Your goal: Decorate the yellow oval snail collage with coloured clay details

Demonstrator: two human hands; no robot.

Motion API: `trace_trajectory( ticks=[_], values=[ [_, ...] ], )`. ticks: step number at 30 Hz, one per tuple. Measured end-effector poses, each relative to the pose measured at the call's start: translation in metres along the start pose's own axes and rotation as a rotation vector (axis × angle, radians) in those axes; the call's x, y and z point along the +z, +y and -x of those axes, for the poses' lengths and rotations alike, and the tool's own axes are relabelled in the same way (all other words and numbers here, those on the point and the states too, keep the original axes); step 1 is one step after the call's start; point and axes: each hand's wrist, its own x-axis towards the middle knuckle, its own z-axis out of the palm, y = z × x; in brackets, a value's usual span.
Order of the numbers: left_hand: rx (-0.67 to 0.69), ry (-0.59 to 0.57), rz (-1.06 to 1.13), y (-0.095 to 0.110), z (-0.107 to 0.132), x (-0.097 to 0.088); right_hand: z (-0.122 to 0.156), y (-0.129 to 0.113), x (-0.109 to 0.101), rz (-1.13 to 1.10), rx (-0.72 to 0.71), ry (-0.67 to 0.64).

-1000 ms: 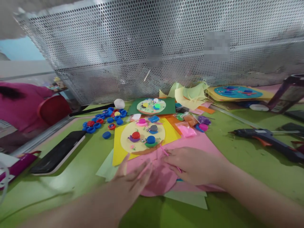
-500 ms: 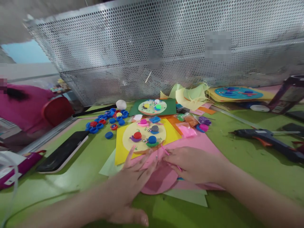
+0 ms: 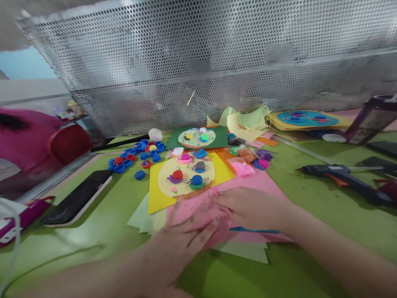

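My left hand (image 3: 182,242) lies on a pink paper piece (image 3: 192,209) with its fingers stretched out flat; it is somewhat blurred. My right hand (image 3: 248,207) rests on the same pink paper, its fingers pinched on a thin pink stick (image 3: 216,193) that pokes out toward the left. Under both lies a larger pink sheet (image 3: 263,186) on pale green sheets (image 3: 245,252). Just beyond the hands is a yellow sheet (image 3: 155,194) bearing a pale disc (image 3: 186,176) with coloured bottle caps stuck on it.
Loose blue and red bottle caps (image 3: 136,155) lie at the left, a black phone (image 3: 74,198) nearer. A glue gun (image 3: 341,174) is at the right. Clay packets (image 3: 245,167), a green card (image 3: 217,140) and a perforated metal screen (image 3: 186,62) stand behind. A person in magenta (image 3: 25,136) sits far left.
My left hand has slid right and further onto the pink paper piece, now covering more of it. My right hand has barely moved and still pinches the stick.
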Motion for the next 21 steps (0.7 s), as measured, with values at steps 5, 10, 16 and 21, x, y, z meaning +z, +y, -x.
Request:
trace_trajectory(
  ticks=[5, 10, 16, 21],
  values=[
    [-0.082, 0.070, -0.124, -0.015, -0.012, -0.002, 0.001, 0.000, 0.001, 0.013, 0.029, 0.039],
    [-0.168, 0.128, -0.173, -0.016, 0.000, -0.003, 0.001, 0.001, 0.002, 0.035, 0.024, 0.028],
    [-0.228, 0.073, -0.192, -0.004, 0.012, -0.005, 0.000, 0.002, 0.005, 0.087, 0.005, 0.028],
    [-0.219, 0.080, -0.195, -0.012, -0.009, -0.007, 0.001, 0.004, 0.006, 0.073, 0.001, 0.051]
  ],
)
